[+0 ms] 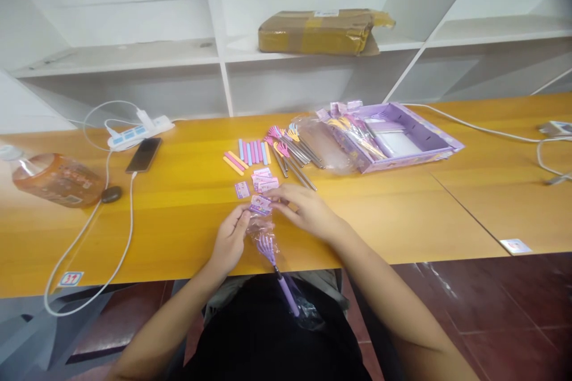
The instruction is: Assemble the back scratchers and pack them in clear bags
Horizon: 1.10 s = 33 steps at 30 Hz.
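A purple back scratcher lies in a clear plastic bag, its handle hanging past the table's front edge over my lap. At the bag's top is a small printed purple card. My left hand pinches the card's left side between thumb and fingers. On the other side, my right hand has its fingertips closed at the card's right edge. Just beyond lie more printed cards, some overlapping. Farther back are coloured handle sleeves and loose back scratchers with metal rods.
A purple open box with bagged back scratchers stands at the back right. On the left are a large orange bottle, a phone, a power strip and white cables. A taped carton rests on the shelf.
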### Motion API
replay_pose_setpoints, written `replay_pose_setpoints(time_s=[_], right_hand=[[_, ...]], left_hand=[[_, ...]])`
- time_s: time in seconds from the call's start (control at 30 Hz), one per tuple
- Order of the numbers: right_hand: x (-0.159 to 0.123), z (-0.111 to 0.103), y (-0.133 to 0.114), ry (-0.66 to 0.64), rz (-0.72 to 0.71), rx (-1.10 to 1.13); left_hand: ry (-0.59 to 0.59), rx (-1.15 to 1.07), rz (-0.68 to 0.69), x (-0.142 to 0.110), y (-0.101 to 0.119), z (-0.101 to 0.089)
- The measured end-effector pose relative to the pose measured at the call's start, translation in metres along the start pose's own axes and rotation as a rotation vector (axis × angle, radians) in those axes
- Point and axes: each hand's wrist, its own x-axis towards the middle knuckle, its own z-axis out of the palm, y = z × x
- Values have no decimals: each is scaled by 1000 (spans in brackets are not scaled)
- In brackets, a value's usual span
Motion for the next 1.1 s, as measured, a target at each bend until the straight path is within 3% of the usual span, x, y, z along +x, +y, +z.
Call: replay_pose_setpoints(time_s=[0.43, 1.1], right_hand=[[-2, 2, -1, -33, -93, -52], [1, -4, -8, -25, -21, 122]], left_hand=[[-58, 138, 51, -1, 2, 0], [-45, 142, 76, -4, 6, 5]])
